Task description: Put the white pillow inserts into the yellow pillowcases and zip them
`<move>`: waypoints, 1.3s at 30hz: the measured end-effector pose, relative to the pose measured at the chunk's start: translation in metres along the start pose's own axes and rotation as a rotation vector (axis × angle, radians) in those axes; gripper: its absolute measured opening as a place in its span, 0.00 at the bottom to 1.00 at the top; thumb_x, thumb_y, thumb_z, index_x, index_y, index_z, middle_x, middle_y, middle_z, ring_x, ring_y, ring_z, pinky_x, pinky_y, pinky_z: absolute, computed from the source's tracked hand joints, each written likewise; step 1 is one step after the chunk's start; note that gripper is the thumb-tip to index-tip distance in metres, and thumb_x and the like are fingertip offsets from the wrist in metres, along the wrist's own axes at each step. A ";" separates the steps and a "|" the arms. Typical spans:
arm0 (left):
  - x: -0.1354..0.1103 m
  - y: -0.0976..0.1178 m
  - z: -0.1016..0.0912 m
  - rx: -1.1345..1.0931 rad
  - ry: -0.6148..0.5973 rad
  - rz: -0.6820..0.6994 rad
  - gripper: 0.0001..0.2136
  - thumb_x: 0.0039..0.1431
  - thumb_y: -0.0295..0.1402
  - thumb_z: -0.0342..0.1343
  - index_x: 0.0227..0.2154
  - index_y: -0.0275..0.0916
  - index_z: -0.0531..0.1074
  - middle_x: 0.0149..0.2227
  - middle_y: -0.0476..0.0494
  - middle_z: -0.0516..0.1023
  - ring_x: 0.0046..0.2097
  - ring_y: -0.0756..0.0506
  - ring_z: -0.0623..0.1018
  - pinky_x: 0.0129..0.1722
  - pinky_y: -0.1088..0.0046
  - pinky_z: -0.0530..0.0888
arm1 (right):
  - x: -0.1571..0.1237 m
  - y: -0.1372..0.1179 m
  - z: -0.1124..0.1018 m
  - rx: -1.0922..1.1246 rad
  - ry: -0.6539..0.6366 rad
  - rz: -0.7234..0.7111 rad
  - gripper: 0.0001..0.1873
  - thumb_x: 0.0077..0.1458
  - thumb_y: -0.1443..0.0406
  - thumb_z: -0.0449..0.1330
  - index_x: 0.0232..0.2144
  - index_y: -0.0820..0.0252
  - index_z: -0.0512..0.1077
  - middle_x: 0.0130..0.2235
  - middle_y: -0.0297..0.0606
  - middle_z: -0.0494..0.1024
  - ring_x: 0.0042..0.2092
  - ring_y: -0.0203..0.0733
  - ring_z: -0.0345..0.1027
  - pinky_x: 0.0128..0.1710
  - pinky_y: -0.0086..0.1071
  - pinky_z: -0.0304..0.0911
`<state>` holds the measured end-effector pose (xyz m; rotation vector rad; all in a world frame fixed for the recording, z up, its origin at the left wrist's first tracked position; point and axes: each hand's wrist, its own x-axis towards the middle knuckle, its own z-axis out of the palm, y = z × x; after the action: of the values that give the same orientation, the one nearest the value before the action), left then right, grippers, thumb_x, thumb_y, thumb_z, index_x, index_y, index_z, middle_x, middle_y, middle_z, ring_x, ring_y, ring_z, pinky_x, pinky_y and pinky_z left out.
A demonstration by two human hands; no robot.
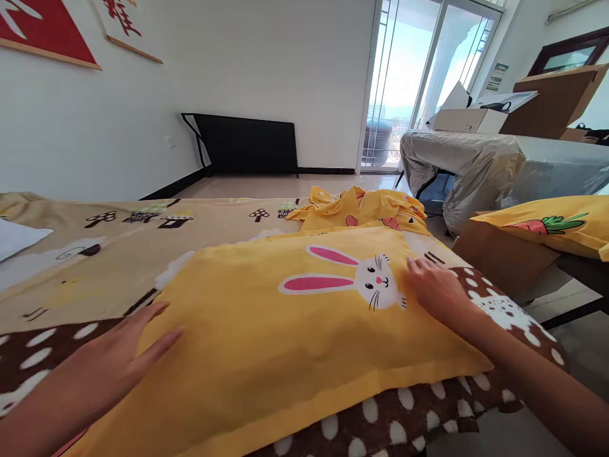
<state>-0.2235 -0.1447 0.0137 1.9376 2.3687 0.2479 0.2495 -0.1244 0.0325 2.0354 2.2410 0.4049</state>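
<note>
A yellow pillowcase (238, 330) printed with a white rabbit lies spread flat across the bed in front of me. At its left edge my left hand (118, 355) is open, thumb and fingers apart, touching or just over the cloth. My right hand (435, 285) rests at the right edge beside the rabbit's head, palm down with its fingers laid on the fabric. Whether anything lies inside the pillowcase cannot be made out. Just beyond it sits a crumpled yellow cloth (361, 206) with orange prints.
A patterned beige and brown blanket (228, 219) covers the bed. At right, a yellow carrot-print pillow (556, 222) rests above a cardboard box (509, 260). Farther back stand a plastic-covered table (476, 152) with boxes and a black panel (247, 143) against the wall.
</note>
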 end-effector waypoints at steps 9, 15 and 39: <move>0.082 0.222 -0.024 0.178 0.064 0.287 0.18 0.56 0.26 0.41 0.46 0.36 0.69 0.47 0.33 0.77 0.51 0.38 0.75 0.50 0.60 0.66 | 0.138 -0.155 -0.075 0.297 0.112 -0.360 0.15 0.61 0.68 0.50 0.48 0.68 0.67 0.48 0.48 0.74 0.49 0.46 0.67 0.50 0.39 0.59; 0.152 0.206 0.022 0.078 0.032 0.284 0.18 0.61 0.32 0.37 0.42 0.36 0.72 0.45 0.32 0.78 0.48 0.38 0.76 0.47 0.61 0.68 | 0.195 -0.153 -0.024 0.354 -0.009 -0.322 0.19 0.64 0.58 0.48 0.45 0.65 0.71 0.46 0.43 0.76 0.46 0.43 0.70 0.47 0.39 0.62; 0.164 0.192 0.081 -0.116 -0.020 0.284 0.21 0.62 0.41 0.36 0.45 0.40 0.71 0.54 0.38 0.72 0.57 0.41 0.68 0.58 0.59 0.61 | 0.211 -0.101 0.037 0.533 -0.154 -0.216 0.23 0.61 0.57 0.44 0.37 0.62 0.76 0.46 0.49 0.77 0.47 0.51 0.69 0.48 0.39 0.58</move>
<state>-0.0582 0.0591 -0.0260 2.2024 2.0110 0.3702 0.1383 0.0816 -0.0049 1.8994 2.6297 -0.3963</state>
